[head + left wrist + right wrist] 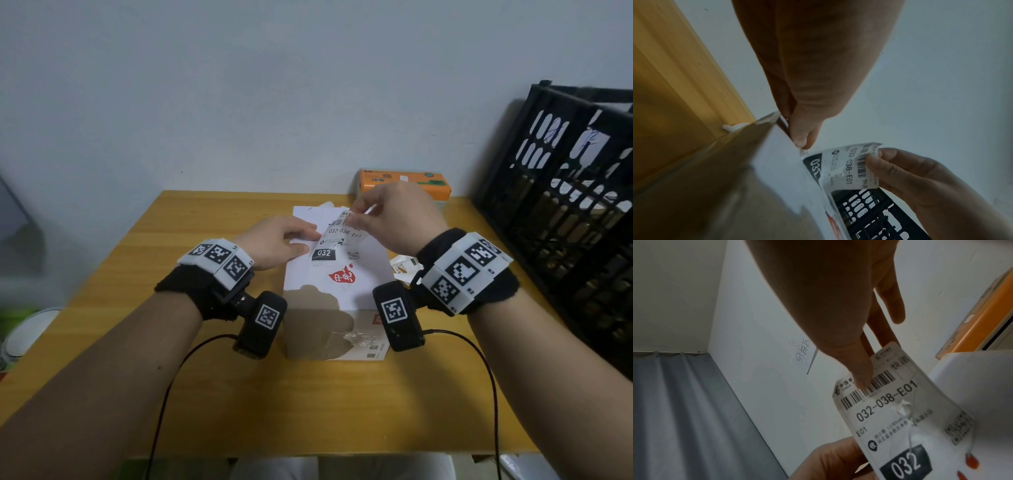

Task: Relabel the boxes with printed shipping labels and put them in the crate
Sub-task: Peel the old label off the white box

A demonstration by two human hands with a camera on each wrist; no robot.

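A cardboard box [371, 263] with a white top, torn brown at its near end, stands in the middle of the wooden table [222, 394]. A shipping label [337, 236] printed 032-038-E01 is partly lifted off the top. My right hand [356, 212] pinches its far end between thumb and fingers. The lower end with the black 032 patch still lies on the box. My left hand [305, 241] presses its fingertips on the box top just left of the label. The right wrist view shows the label [890, 410] creased and slightly torn in its middle. The black crate [561, 205] stands at the right.
An orange pack [404, 185] lies behind the box by the wall. Crumpled paper scraps [404, 269] sit right of the box, between it and the crate. Two black cables [171, 394] run over the near table. A white round object [20, 335] is off the left edge.
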